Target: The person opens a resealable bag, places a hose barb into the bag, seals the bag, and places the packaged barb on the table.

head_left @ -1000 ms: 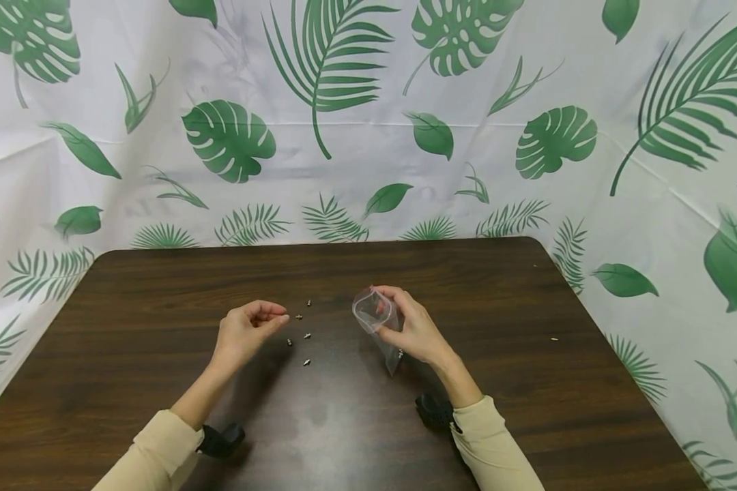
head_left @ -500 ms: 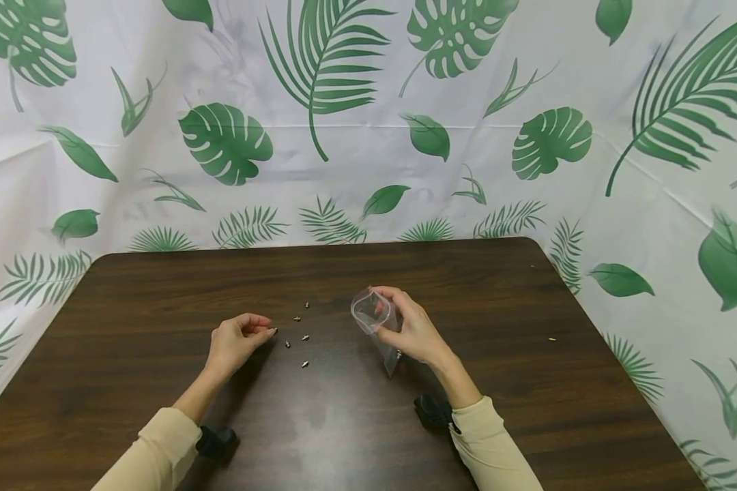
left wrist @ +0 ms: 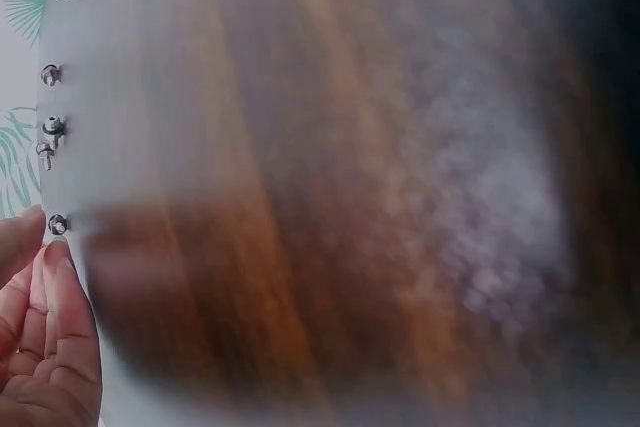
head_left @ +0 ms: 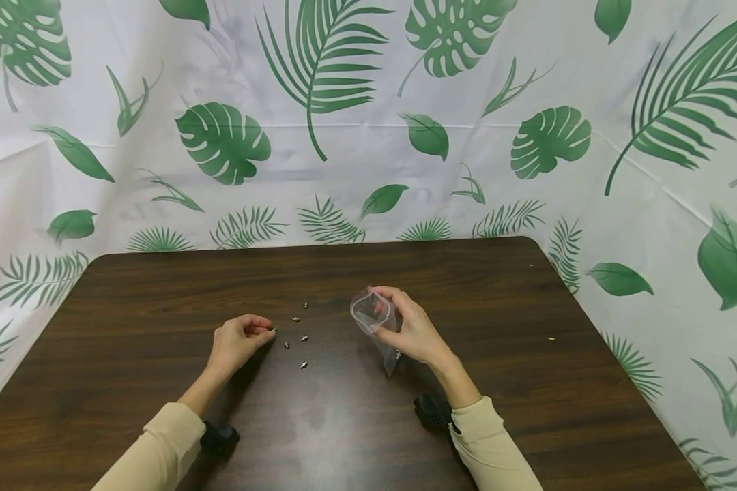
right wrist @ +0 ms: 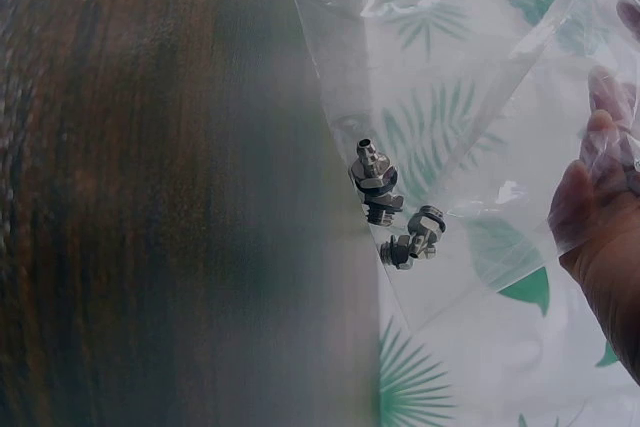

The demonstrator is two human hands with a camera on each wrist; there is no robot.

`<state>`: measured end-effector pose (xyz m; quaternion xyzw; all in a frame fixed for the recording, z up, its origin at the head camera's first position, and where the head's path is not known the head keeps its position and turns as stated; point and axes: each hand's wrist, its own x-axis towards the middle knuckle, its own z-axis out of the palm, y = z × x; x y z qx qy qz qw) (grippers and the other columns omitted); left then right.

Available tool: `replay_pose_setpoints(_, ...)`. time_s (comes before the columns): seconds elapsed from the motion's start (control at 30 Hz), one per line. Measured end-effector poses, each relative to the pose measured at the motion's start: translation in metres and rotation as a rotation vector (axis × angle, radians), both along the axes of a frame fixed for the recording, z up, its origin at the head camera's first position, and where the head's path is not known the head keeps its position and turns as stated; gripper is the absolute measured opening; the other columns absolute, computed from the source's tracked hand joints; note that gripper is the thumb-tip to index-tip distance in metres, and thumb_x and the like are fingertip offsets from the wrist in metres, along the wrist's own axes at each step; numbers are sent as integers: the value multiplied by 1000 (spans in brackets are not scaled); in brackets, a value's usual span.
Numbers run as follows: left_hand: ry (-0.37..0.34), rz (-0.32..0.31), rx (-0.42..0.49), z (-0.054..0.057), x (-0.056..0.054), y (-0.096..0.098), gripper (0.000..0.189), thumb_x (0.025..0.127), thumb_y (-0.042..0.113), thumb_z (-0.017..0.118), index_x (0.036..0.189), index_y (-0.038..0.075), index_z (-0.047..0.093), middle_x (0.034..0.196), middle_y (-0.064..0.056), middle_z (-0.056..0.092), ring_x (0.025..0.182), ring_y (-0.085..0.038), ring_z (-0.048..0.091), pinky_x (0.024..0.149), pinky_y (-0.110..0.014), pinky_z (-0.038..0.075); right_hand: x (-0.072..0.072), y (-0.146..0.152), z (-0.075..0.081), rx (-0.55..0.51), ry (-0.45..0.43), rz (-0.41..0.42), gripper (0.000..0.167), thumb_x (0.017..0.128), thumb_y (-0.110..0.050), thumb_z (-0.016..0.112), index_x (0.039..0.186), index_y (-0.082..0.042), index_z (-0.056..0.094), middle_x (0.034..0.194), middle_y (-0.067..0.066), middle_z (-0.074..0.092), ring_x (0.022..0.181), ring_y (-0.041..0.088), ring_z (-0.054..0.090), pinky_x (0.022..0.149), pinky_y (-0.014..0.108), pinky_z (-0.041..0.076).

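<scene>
My left hand (head_left: 236, 344) is low over the table, its thumb and fingertips pinching a small metal hose fitting (left wrist: 58, 224). Just right of it several more fittings (head_left: 304, 338) lie scattered on the wood. My right hand (head_left: 413, 331) holds a clear zip bag (head_left: 388, 351) by its mouth, which gapes toward the left. Inside the bag, at its lower corner, rest a few barbed, threaded metal fittings (right wrist: 375, 172), seen best in the right wrist view. The bag's lower tip hangs near the table.
A dark wood table (head_left: 467, 273) spans the space below both hands. A tiny pale piece (head_left: 551, 338) lies on its right side. Behind it hangs a white leaf-print cloth (head_left: 344, 170). Black wrist devices (head_left: 220, 440) sit under both sleeves.
My left hand has drawn slightly left and down, and a fitting now shows at its fingertips. The right hand and the bag have stayed nearly still.
</scene>
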<state>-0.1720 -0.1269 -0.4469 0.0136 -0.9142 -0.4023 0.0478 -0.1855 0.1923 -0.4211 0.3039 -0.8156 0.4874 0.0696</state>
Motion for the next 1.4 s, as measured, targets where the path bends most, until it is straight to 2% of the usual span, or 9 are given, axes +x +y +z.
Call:
replay_pose_setpoints(0.23, 17, -25, -35, -2, -3, 2, 15, 79, 11, 74, 91, 2, 70, 79, -8, 71, 69, -15, 67, 61, -22, 49, 1, 0, -1, 12, -9, -3, 58, 77, 1, 70, 130, -7, 48, 99, 8, 56, 80, 14, 51, 67, 26, 44)
replay_pose_setpoints(0.47, 22, -33, -55, -4, -5, 2, 14, 78, 12, 75, 88, 3, 71, 77, -6, 71, 68, -14, 67, 66, -30, 51, 0, 0, -1, 12, -1, -4, 59, 76, 3, 70, 130, -7, 48, 99, 8, 56, 83, 15, 51, 69, 26, 45)
replay_pose_setpoints(0.7, 98, -46, -40, -5, -3, 2, 11, 75, 13, 77, 80, 6, 70, 68, -1, 68, 60, -8, 63, 61, -30, 48, -1, -1, -2, 12, -4, -2, 58, 76, 2, 70, 129, -6, 48, 99, 8, 56, 84, 15, 52, 69, 26, 45)
replay_pose_setpoints(0.93, 22, -34, -84, -3, -5, 3, 12, 78, 13, 75, 86, 5, 71, 74, -4, 70, 65, -11, 64, 63, -30, 48, -1, 0, -3, 15, -4, -1, 59, 76, 2, 69, 130, -7, 48, 99, 8, 56, 81, 14, 51, 67, 26, 45)
replay_pose_setpoints(1.4, 17, -16, -106, -3, -6, 5, 9, 79, 14, 74, 83, 6, 71, 73, -4, 69, 63, -10, 63, 61, -29, 47, 0, 0, -1, 23, 10, 8, 57, 77, 1, 69, 130, -6, 47, 98, 8, 56, 80, 14, 51, 67, 26, 45)
